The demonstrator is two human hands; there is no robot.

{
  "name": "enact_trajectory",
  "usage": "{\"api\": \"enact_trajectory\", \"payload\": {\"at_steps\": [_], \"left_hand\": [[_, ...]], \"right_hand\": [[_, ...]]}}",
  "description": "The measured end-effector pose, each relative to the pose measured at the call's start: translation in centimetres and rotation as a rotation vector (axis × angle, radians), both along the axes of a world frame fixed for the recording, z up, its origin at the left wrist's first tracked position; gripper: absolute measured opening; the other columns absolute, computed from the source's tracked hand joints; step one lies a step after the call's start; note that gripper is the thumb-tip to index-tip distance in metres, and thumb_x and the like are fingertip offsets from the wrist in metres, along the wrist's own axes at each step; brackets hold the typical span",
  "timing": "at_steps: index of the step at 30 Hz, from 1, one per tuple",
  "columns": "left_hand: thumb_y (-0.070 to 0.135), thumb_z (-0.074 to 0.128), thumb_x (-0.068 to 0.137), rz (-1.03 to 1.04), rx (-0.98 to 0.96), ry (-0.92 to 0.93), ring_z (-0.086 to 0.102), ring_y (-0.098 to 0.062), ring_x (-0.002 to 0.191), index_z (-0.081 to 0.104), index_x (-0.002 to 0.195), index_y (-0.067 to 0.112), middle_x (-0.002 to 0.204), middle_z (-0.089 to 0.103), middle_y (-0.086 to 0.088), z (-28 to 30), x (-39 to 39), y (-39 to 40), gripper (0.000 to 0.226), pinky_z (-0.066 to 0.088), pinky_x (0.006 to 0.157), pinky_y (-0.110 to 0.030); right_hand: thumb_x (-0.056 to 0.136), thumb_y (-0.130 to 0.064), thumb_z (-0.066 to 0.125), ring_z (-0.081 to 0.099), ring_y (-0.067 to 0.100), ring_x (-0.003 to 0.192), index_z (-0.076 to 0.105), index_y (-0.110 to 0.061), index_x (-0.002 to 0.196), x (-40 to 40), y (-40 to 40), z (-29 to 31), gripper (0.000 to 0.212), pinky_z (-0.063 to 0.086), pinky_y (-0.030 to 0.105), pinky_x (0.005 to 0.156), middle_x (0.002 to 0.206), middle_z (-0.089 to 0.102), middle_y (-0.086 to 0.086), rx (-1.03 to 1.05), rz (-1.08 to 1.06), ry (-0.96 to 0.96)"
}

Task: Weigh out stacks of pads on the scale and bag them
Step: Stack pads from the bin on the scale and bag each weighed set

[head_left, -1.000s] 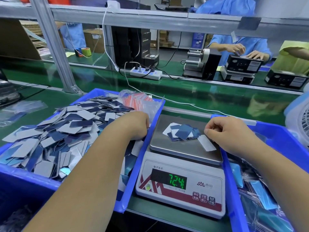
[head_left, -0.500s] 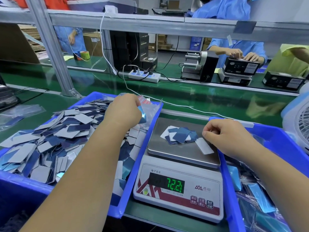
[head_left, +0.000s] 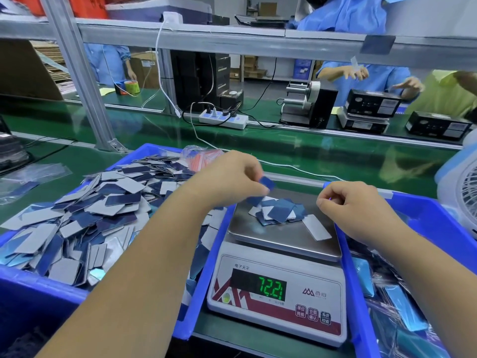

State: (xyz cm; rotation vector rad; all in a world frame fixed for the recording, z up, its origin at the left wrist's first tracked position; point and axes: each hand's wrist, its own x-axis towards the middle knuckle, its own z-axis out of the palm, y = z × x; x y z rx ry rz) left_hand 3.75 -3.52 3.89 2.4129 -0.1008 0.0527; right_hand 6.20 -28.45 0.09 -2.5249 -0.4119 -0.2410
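Note:
A white scale [head_left: 277, 301] stands between two blue bins and reads 72.21. On its steel pan [head_left: 284, 237] lies a small heap of blue and grey pads [head_left: 280, 211], with one grey pad [head_left: 316, 227] lying apart to the right. My left hand [head_left: 229, 179] hovers over the pan's far left corner and pinches one blue pad [head_left: 267, 182]. My right hand [head_left: 353, 202] rests with curled fingers at the pan's right edge; whether it holds anything is hidden. The left blue bin [head_left: 46, 280] holds a large pile of loose pads [head_left: 95, 213].
The right blue bin [head_left: 358, 301] holds bagged pads. Clear bags with red strips [head_left: 202, 157] lie at the left bin's far corner. A white fan [head_left: 462, 192] stands at far right. Beyond the green belt are a power strip [head_left: 224, 118], a label dispenser [head_left: 307, 105] and other workers.
My left hand rose out of the left bin with one blue pad and moved right, over the scale pan. The reading went from 72.4 to 72.21. My right hand stayed put.

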Motion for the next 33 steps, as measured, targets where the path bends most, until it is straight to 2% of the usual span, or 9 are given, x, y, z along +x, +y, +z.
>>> {"api": "enact_trajectory", "payload": {"at_steps": [3, 6, 9, 13, 16, 20, 24, 29, 33], "left_hand": [[0.027, 0.082, 0.077, -0.197, -0.009, 0.071, 0.053, 0.004, 0.050, 0.065, 0.078, 0.026, 0.062, 0.063, 0.018, -0.6, 0.2, -2.4, 0.018, 0.043, 0.048, -0.012], [0.031, 0.083, 0.076, -0.214, 0.174, -0.021, 0.056, 0.005, 0.062, 0.066, 0.085, 0.029, 0.072, 0.062, 0.018, -1.4, 0.9, -3.3, 0.019, 0.039, 0.053, -0.012], [0.040, 0.082, 0.077, -0.184, 0.220, -0.076, 0.052, 0.006, 0.070, 0.066, 0.101, 0.029, 0.084, 0.053, 0.022, -1.7, 1.4, -3.2, 0.031, 0.035, 0.055, -0.013], [0.047, 0.076, 0.080, -0.099, 0.026, -0.097, 0.051, 0.000, 0.057, 0.066, 0.089, 0.032, 0.071, 0.056, 0.018, -1.7, 2.1, -2.3, 0.020, 0.037, 0.049, -0.018], [0.037, 0.070, 0.086, -0.021, -0.150, -0.157, 0.043, 0.000, 0.048, 0.067, 0.081, 0.027, 0.050, 0.047, 0.021, -2.4, 2.5, -1.7, 0.011, 0.035, 0.048, -0.015], [0.021, 0.061, 0.088, 0.085, -0.212, -0.164, 0.040, -0.002, 0.045, 0.066, 0.078, 0.025, 0.043, 0.041, 0.017, -4.0, 2.3, -0.8, 0.012, 0.032, 0.044, -0.011], [0.020, 0.059, 0.087, 0.169, -0.260, -0.193, 0.041, -0.004, 0.049, 0.065, 0.075, 0.026, 0.045, 0.043, 0.016, -4.2, 2.5, -0.2, 0.015, 0.038, 0.055, -0.023], [0.019, 0.057, 0.086, 0.133, -0.235, -0.158, 0.041, -0.003, 0.047, 0.065, 0.078, 0.028, 0.046, 0.044, 0.017, -4.6, 2.3, -0.9, 0.015, 0.037, 0.053, -0.023], [0.018, 0.059, 0.086, 0.034, -0.160, -0.214, 0.047, 0.003, 0.064, 0.066, 0.082, 0.035, 0.070, 0.054, 0.014, -4.7, 2.0, -1.7, 0.019, 0.037, 0.057, -0.008]], "right_hand": [[0.087, -0.018, 0.062, 0.051, -0.005, 0.056, 0.062, -0.028, 0.063, 0.2, -0.2, 0.1, 0.026, 0.038, 0.006, 0.056, 0.050, 0.055, -0.020, 0.013, -0.004, -0.042], [0.086, -0.019, 0.062, 0.051, -0.005, 0.058, 0.062, -0.029, 0.063, 0.3, -0.3, -0.1, 0.025, 0.039, 0.005, 0.056, 0.051, 0.055, -0.020, 0.001, 0.001, -0.025], [0.087, -0.021, 0.062, 0.052, -0.004, 0.058, 0.063, -0.029, 0.064, 0.4, -0.3, -0.4, 0.024, 0.038, 0.010, 0.048, 0.052, 0.057, -0.020, -0.006, 0.003, -0.004], [0.087, -0.025, 0.062, 0.052, -0.005, 0.058, 0.064, -0.030, 0.066, 0.5, -0.4, -0.3, 0.022, 0.034, 0.016, 0.048, 0.055, 0.058, -0.021, -0.023, 0.005, 0.024], [0.088, -0.033, 0.063, 0.051, -0.008, 0.059, 0.064, -0.030, 0.068, 0.5, -0.5, -0.1, 0.021, 0.032, 0.022, 0.051, 0.056, 0.058, -0.025, -0.040, -0.010, 0.058], [0.085, -0.046, 0.065, 0.050, -0.010, 0.054, 0.062, -0.028, 0.067, 0.3, -0.5, 0.1, 0.025, 0.031, 0.024, 0.050, 0.056, 0.056, -0.028, -0.072, -0.039, 0.107], [0.079, -0.052, 0.067, 0.050, -0.008, 0.051, 0.058, -0.023, 0.062, 0.0, -0.4, 0.7, 0.035, 0.031, 0.026, 0.049, 0.053, 0.055, -0.024, -0.063, -0.089, 0.075], [0.069, -0.064, 0.069, 0.048, 0.001, 0.045, 0.059, -0.021, 0.060, -0.4, 0.0, 0.6, 0.046, 0.033, 0.025, 0.048, 0.047, 0.054, -0.018, -0.127, -0.089, 0.113], [0.056, -0.078, 0.063, 0.053, 0.002, 0.052, 0.062, -0.022, 0.063, -0.5, 0.1, 0.3, 0.057, 0.039, 0.025, 0.048, 0.053, 0.061, -0.019, -0.217, -0.071, 0.142]]}}
